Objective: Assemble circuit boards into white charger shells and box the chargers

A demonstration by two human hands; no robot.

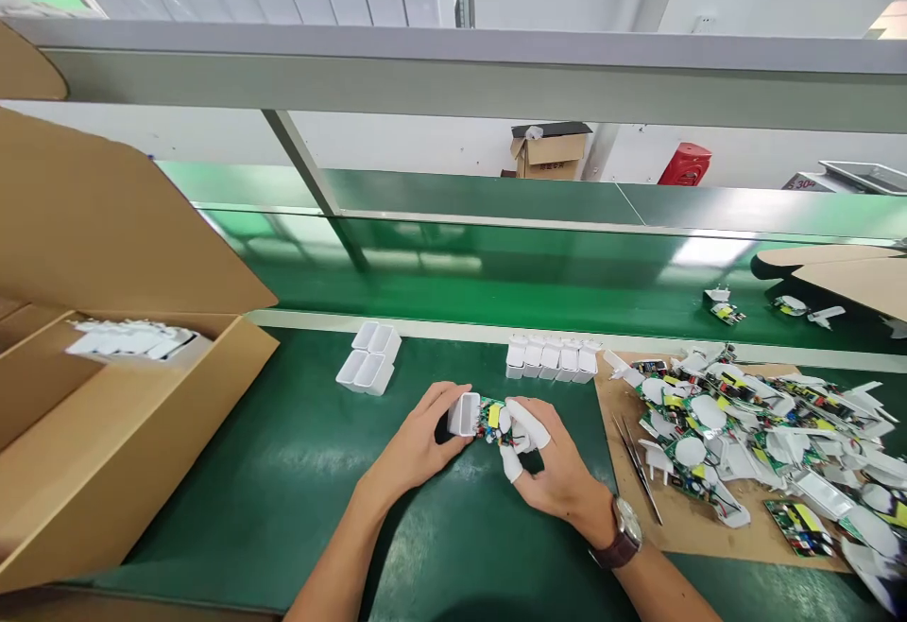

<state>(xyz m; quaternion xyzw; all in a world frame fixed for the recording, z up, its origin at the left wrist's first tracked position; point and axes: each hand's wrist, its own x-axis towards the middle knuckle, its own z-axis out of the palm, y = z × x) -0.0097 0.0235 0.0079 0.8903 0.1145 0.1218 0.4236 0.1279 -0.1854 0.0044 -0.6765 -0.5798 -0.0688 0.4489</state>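
Between thumb and fingers, my left hand [423, 438] grips a small white plastic housing [465, 414] with its open side showing. My right hand [559, 471], with white covers on thumb and finger, pinches a circuit board [491, 418] bearing a yellow part and green components. The board's left end meets the housing's right edge; how deep it sits inside I cannot tell. Behind my hands stand a cluster of white open housings [369, 359] on the left and a row of white housings [551, 359] on the right.
At right, a heap of circuit boards with white parts [751, 433] lies on a cardboard sheet [624, 395], beside tweezers [640, 471]. A big open carton [191, 433] on the left holds white pieces [138, 340]. A metal beam [453, 69] crosses above the green bench [283, 471].
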